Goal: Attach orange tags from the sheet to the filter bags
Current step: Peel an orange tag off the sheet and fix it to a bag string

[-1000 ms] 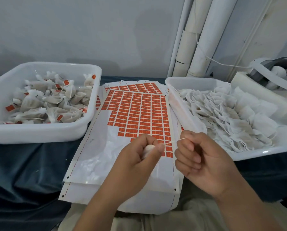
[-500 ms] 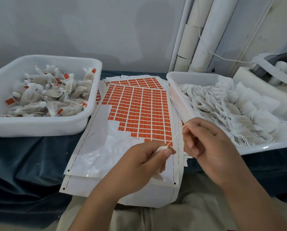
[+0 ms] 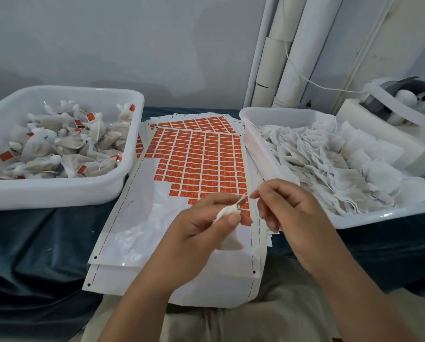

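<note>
White plastic tub (image 3: 58,193) far left, heaped with tagged filter bags (image 3: 65,149). Centre: white backing sheet of orange rectangular tags (image 3: 201,156), lower part bare. Above it left hand (image 3: 201,225) pinches a small white filter bag (image 3: 225,212); right hand (image 3: 288,213) pinches its thin string (image 3: 242,200). Right: second white tub (image 3: 384,214) of untagged white bags (image 3: 330,164)

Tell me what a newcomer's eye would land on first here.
The sheet of orange tags lies dead centre, its near-left part already bare. Just in front, the left hand grips a small white filter bag while the right hand pinches its string. The left tub holds tagged bags, the right tub untagged bags.
</note>
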`<state>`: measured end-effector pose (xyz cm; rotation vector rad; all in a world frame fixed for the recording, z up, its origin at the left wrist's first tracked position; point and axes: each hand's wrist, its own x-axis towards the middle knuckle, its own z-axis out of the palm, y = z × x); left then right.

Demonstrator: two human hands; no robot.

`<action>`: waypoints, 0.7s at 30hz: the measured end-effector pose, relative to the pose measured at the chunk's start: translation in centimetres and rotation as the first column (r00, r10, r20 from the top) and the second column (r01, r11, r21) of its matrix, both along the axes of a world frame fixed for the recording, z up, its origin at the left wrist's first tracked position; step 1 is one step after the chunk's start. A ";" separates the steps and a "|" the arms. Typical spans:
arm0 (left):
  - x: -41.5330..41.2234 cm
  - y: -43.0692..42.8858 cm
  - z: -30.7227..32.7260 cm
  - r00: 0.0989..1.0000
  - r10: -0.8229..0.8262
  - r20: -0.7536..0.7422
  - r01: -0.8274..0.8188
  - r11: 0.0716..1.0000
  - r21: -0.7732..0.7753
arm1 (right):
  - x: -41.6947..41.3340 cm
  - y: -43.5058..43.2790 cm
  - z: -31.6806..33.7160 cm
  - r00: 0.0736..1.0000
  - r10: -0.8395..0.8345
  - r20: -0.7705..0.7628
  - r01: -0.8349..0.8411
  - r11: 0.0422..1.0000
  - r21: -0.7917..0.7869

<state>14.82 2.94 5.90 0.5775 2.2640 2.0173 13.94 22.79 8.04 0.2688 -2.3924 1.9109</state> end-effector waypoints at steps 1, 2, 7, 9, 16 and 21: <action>0.0 0.1 0.0 1.000 -0.005 -0.008 0.005 1.000 0.027 | 0.1 -0.3 -0.2 1.000 0.022 0.014 -0.022 0.999 0.022; 0.1 0.2 0.0 1.000 -0.014 -0.014 0.015 0.999 0.046 | 0.2 -0.6 -0.3 0.999 0.047 0.022 -0.048 0.998 0.044; 0.6 0.6 0.3 1.000 0.016 0.012 -0.018 0.986 0.167 | 0.8 -1.7 -0.4 0.989 0.142 0.043 -0.148 0.972 0.180; 0.6 0.5 0.4 0.997 0.067 0.030 -0.071 0.983 0.167 | 1.1 -1.6 -0.2 0.982 0.181 0.052 -0.188 0.946 0.266; 0.1 0.4 -0.3 0.977 0.210 -0.030 -0.208 0.976 0.061 | 1.6 -1.2 0.9 0.977 0.108 -0.185 0.001 0.861 0.509; -0.1 0.6 -1.0 0.982 0.161 -0.100 -0.181 0.954 -0.238 | 2.0 -0.5 1.6 0.912 0.251 -0.325 0.056 0.707 0.705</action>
